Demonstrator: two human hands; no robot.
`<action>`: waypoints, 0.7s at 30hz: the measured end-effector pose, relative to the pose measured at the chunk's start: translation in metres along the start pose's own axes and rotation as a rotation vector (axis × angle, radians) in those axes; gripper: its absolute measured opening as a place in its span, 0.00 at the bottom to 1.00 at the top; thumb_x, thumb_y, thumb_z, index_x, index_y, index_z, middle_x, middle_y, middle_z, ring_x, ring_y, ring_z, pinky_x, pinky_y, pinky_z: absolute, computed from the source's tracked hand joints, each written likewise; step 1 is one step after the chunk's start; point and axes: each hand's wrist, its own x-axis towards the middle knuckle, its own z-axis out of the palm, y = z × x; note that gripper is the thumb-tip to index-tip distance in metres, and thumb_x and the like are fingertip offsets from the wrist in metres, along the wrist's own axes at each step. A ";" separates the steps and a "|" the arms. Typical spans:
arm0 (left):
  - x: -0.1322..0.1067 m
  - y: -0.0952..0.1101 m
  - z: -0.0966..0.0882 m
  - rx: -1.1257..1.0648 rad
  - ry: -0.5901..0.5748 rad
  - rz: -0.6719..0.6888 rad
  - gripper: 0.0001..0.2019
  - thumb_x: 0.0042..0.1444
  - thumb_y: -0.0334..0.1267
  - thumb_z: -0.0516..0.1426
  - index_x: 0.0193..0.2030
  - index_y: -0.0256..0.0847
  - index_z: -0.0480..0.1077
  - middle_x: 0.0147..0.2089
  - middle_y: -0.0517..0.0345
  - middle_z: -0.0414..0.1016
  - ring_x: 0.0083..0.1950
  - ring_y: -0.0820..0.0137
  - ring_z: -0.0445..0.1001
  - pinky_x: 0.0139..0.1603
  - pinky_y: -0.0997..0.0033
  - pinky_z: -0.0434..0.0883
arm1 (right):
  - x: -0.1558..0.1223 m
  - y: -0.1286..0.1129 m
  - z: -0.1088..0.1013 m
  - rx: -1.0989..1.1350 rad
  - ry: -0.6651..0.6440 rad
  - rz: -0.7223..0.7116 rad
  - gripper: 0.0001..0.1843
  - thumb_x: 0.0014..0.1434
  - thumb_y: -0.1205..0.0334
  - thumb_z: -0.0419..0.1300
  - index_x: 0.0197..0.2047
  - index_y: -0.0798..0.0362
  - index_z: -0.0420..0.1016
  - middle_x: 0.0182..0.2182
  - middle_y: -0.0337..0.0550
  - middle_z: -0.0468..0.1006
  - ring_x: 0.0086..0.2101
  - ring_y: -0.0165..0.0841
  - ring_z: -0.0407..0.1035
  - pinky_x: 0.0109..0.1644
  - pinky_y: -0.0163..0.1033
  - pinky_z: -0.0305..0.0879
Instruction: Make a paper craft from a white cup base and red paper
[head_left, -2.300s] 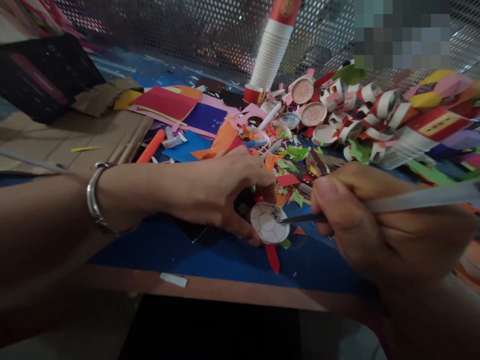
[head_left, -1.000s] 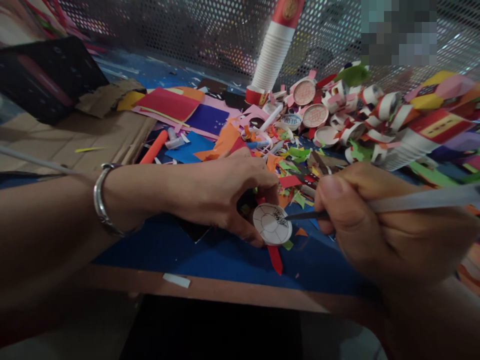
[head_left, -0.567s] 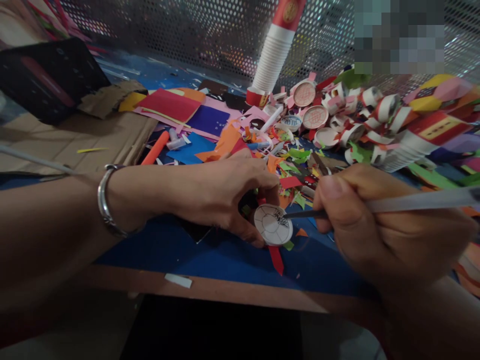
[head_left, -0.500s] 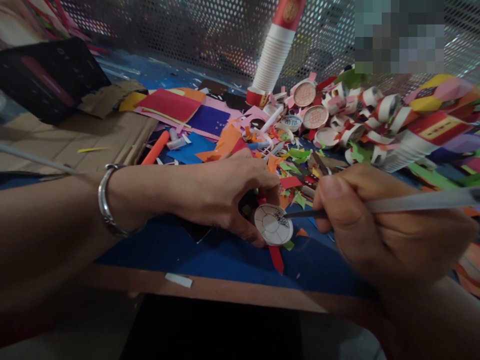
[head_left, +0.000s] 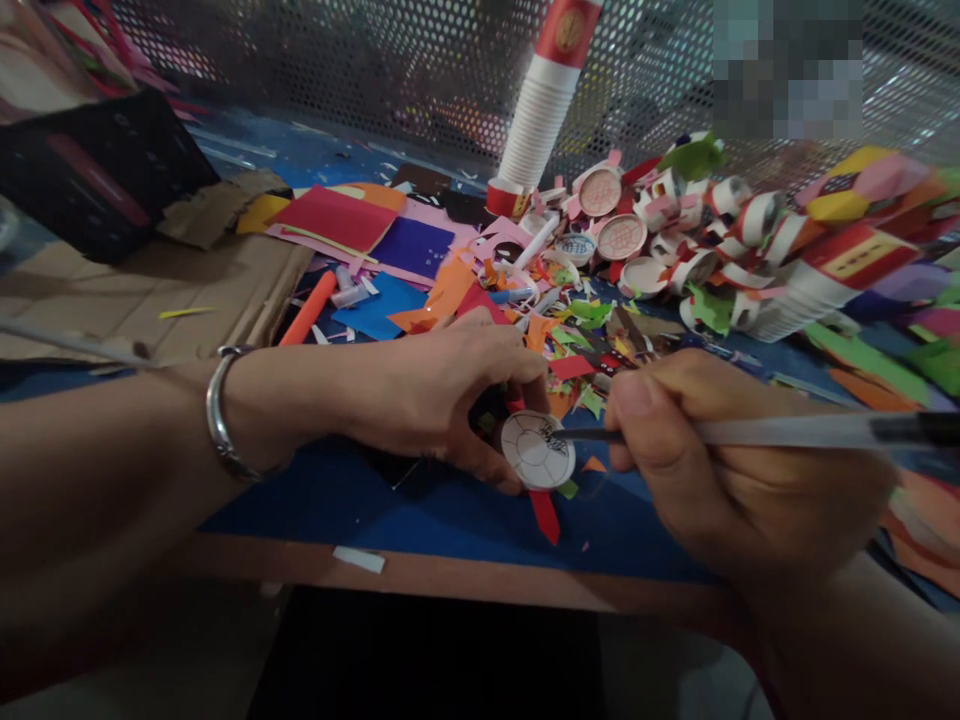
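My left hand (head_left: pixel 457 395), with a silver bangle at the wrist, grips a cut paper cup (head_left: pixel 536 462) between thumb and fingers. Its round white base faces up and bears drawn black lines, a ring with spokes, and dense scribbles at the upper right. A red paper strip (head_left: pixel 545 515) sticks out below it, and a bit of green shows beside that. In my right hand (head_left: pixel 720 460) is a pen (head_left: pixel 787 430) with a clear barrel, its dark tip touching the scribbled part of the base. The left fingers partly hide the cup's side.
Coloured paper scraps (head_left: pixel 581 350) lie heaped behind my hands. A tall stack of paper cups (head_left: pixel 536 120) leans by the perforated metal screen (head_left: pixel 375 80). Several cut cups (head_left: pixel 622 237) are piled at back right. Cardboard (head_left: pixel 225 290) and a black box (head_left: pixel 105 170) are on the left.
The pen tip stays on the scribbled part of the cup base, and both hands keep their grips. The whole view has shifted slightly.
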 end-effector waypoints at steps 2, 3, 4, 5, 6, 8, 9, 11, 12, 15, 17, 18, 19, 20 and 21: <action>-0.001 0.000 0.000 0.000 -0.001 0.000 0.21 0.51 0.47 0.72 0.47 0.39 0.75 0.45 0.53 0.75 0.46 0.62 0.70 0.47 0.64 0.66 | -0.001 -0.001 -0.003 -0.009 -0.014 -0.004 0.17 0.71 0.62 0.56 0.27 0.47 0.66 0.18 0.31 0.73 0.18 0.28 0.67 0.24 0.38 0.58; -0.001 0.000 0.000 -0.002 -0.005 -0.002 0.22 0.51 0.48 0.72 0.47 0.39 0.75 0.45 0.52 0.74 0.47 0.61 0.70 0.48 0.63 0.65 | -0.003 -0.001 -0.005 -0.022 -0.019 -0.003 0.17 0.71 0.61 0.56 0.28 0.47 0.68 0.19 0.31 0.75 0.19 0.28 0.68 0.24 0.38 0.58; -0.001 0.000 -0.001 -0.001 -0.011 -0.009 0.22 0.52 0.48 0.72 0.48 0.39 0.75 0.46 0.52 0.74 0.49 0.60 0.69 0.50 0.62 0.64 | -0.006 -0.001 -0.008 -0.037 -0.026 0.001 0.16 0.71 0.60 0.56 0.29 0.47 0.70 0.20 0.32 0.76 0.20 0.29 0.70 0.25 0.39 0.59; -0.001 0.000 -0.001 0.003 -0.018 -0.023 0.22 0.52 0.49 0.71 0.49 0.40 0.75 0.47 0.51 0.73 0.50 0.58 0.69 0.51 0.61 0.64 | -0.010 0.000 -0.012 -0.054 -0.028 0.012 0.14 0.71 0.59 0.56 0.31 0.47 0.72 0.22 0.33 0.78 0.21 0.30 0.71 0.25 0.39 0.61; -0.001 0.001 -0.001 0.010 -0.025 -0.042 0.23 0.52 0.50 0.71 0.49 0.40 0.75 0.48 0.51 0.72 0.52 0.57 0.68 0.52 0.60 0.63 | -0.015 0.000 -0.016 -0.062 -0.025 0.036 0.12 0.70 0.59 0.57 0.34 0.47 0.75 0.24 0.33 0.80 0.23 0.31 0.73 0.26 0.39 0.63; -0.001 0.002 -0.001 0.031 -0.029 -0.070 0.23 0.52 0.51 0.71 0.51 0.42 0.75 0.50 0.51 0.71 0.54 0.55 0.67 0.54 0.59 0.62 | -0.027 0.001 -0.023 -0.041 -0.038 0.111 0.09 0.70 0.61 0.57 0.39 0.47 0.78 0.27 0.35 0.82 0.24 0.32 0.76 0.28 0.39 0.67; -0.001 0.002 -0.001 0.039 -0.032 -0.078 0.24 0.52 0.51 0.71 0.51 0.43 0.75 0.50 0.51 0.70 0.55 0.55 0.66 0.54 0.59 0.62 | -0.034 0.001 -0.025 -0.028 -0.014 0.156 0.06 0.68 0.63 0.60 0.40 0.47 0.79 0.28 0.35 0.84 0.26 0.33 0.78 0.29 0.39 0.69; -0.001 0.002 -0.001 0.042 -0.035 -0.090 0.24 0.51 0.51 0.71 0.51 0.44 0.75 0.51 0.52 0.70 0.56 0.55 0.65 0.56 0.58 0.62 | -0.046 -0.002 -0.024 0.040 -0.085 0.165 0.05 0.66 0.63 0.62 0.40 0.45 0.80 0.30 0.35 0.85 0.27 0.34 0.80 0.29 0.39 0.71; -0.001 0.002 0.000 0.043 -0.033 -0.097 0.24 0.51 0.51 0.71 0.51 0.44 0.76 0.52 0.52 0.69 0.56 0.54 0.65 0.56 0.58 0.62 | -0.051 -0.005 -0.022 0.046 -0.005 0.230 0.05 0.65 0.64 0.62 0.39 0.46 0.80 0.29 0.36 0.85 0.27 0.35 0.79 0.29 0.41 0.72; -0.002 0.003 0.001 0.061 -0.012 -0.121 0.24 0.50 0.49 0.72 0.51 0.44 0.76 0.52 0.52 0.69 0.58 0.55 0.65 0.59 0.57 0.61 | -0.059 -0.015 -0.014 0.069 0.148 0.354 0.06 0.65 0.64 0.62 0.39 0.46 0.80 0.29 0.37 0.84 0.26 0.36 0.78 0.30 0.42 0.73; -0.002 0.005 0.001 0.067 -0.001 -0.128 0.23 0.50 0.48 0.72 0.51 0.45 0.77 0.52 0.53 0.69 0.58 0.55 0.65 0.60 0.56 0.61 | -0.060 -0.020 -0.010 0.085 0.178 0.417 0.07 0.67 0.65 0.61 0.39 0.48 0.80 0.29 0.37 0.84 0.26 0.34 0.78 0.32 0.41 0.74; -0.002 0.006 0.001 0.064 -0.001 -0.137 0.23 0.50 0.48 0.72 0.50 0.46 0.77 0.52 0.54 0.69 0.57 0.55 0.66 0.60 0.56 0.61 | -0.060 -0.021 -0.009 0.095 0.175 0.430 0.07 0.67 0.65 0.60 0.39 0.48 0.80 0.29 0.37 0.84 0.27 0.34 0.78 0.33 0.41 0.75; -0.001 0.007 0.001 0.057 -0.003 -0.147 0.23 0.50 0.48 0.72 0.50 0.46 0.77 0.52 0.54 0.70 0.57 0.55 0.66 0.60 0.56 0.62 | -0.059 -0.021 -0.009 0.105 0.165 0.431 0.06 0.67 0.65 0.61 0.39 0.49 0.80 0.30 0.38 0.84 0.27 0.34 0.79 0.34 0.41 0.75; -0.001 0.007 0.000 0.049 -0.006 -0.155 0.22 0.49 0.47 0.73 0.50 0.45 0.77 0.51 0.54 0.70 0.57 0.55 0.66 0.59 0.55 0.62 | -0.059 -0.021 -0.009 0.116 0.145 0.421 0.06 0.67 0.66 0.61 0.39 0.49 0.80 0.31 0.38 0.84 0.28 0.34 0.79 0.35 0.41 0.76; -0.001 0.008 0.000 0.041 -0.010 -0.161 0.22 0.49 0.47 0.73 0.50 0.45 0.77 0.51 0.53 0.70 0.57 0.55 0.66 0.59 0.55 0.63 | -0.058 -0.020 -0.010 0.126 0.120 0.406 0.05 0.67 0.66 0.61 0.40 0.49 0.80 0.31 0.38 0.84 0.29 0.34 0.79 0.36 0.40 0.76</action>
